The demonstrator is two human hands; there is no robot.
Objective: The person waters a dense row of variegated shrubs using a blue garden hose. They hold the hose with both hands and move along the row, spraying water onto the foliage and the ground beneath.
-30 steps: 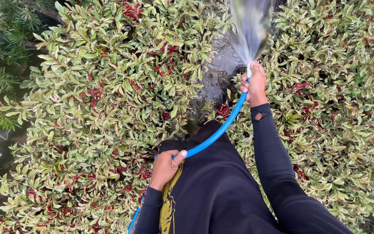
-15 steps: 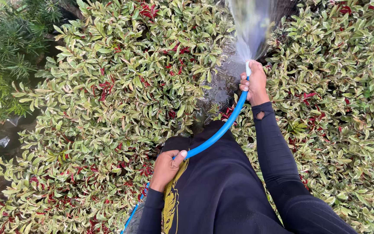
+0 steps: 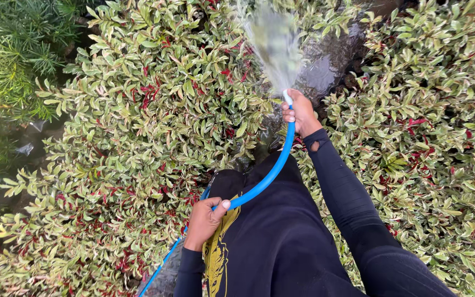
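Starting far left: dark green needle-leaved shrub [image 3: 12,60] filling the upper corner, with a patch of wet ground [image 3: 26,146] beneath it. Next, a broad bank of variegated green, cream and red foliage [image 3: 138,126] spreading across the left half. Near the bottom centre, left hand [image 3: 204,220] clenched around the blue hose [image 3: 265,176], thumb laid along the top of it. Below that fist, hose trailing down and to the near left towards the bottom edge. Above it, hose arcing over a black garment with a yellow print [image 3: 265,247], long axis running from near left up to far right, then bending almost straight away towards the far side. At its far end, right hand [image 3: 302,115] gripping close to the pale hose tip [image 3: 287,97], fingers wrapped round it. Tip pointing away and slightly left, water spray [image 3: 275,47] fanning out over the plants. Beyond the hand, wet dark gap [image 3: 325,69] between the shrubs. Far right, more variegated leaves [image 3: 430,137] beside the black sleeve [image 3: 353,203].
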